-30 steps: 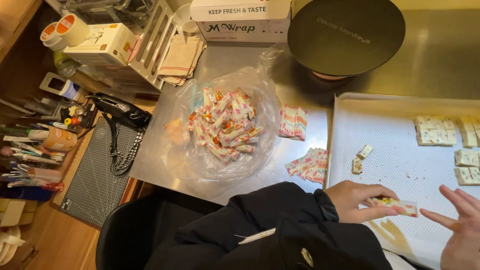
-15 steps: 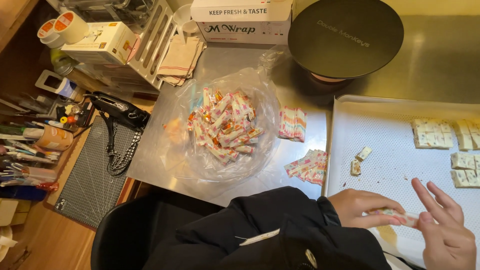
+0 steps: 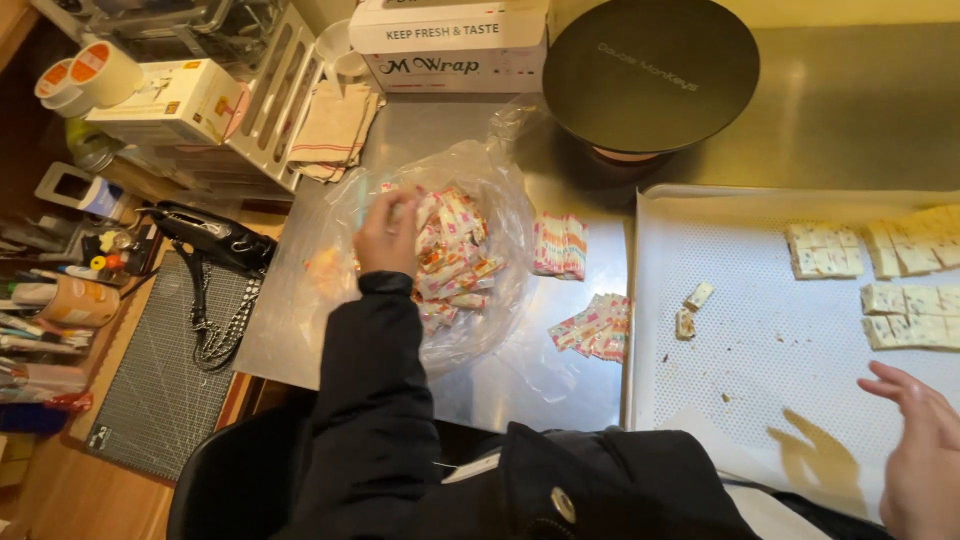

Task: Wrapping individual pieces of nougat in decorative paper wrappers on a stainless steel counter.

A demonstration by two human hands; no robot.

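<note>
Left hand (image 3: 388, 235), fingers curled, state unclear, now reaches into the clear plastic bag of wrapped candies (image 3: 455, 255), left of the perforated metal tray (image 3: 760, 330). Right hand (image 3: 920, 455), fingers spread, hovers over tray; both hands previously met there.

Clear plastic bag (image 3: 500, 180), open on steel counter, full of pink-striped wrapped candies (image 3: 450, 250).

Left hand (image 3: 388, 235) reaches into the clear plastic bag (image 3: 420, 260) of wrapped candies (image 3: 452, 250) on the steel bench (image 3: 520, 380); whether it grips anything cannot be told. Right hand (image 3: 920, 460) hovers open, fingers spread, over the perforated tray (image 3: 760, 370). White nougat slabs (image 3: 825, 250) lie at the tray's far right, two small cut pieces (image 3: 692, 308) near its left edge. Two stacks of striped wrappers (image 3: 595, 325) sit between bag and tray. Round black lid (image 3: 650, 70) behind.
</note>
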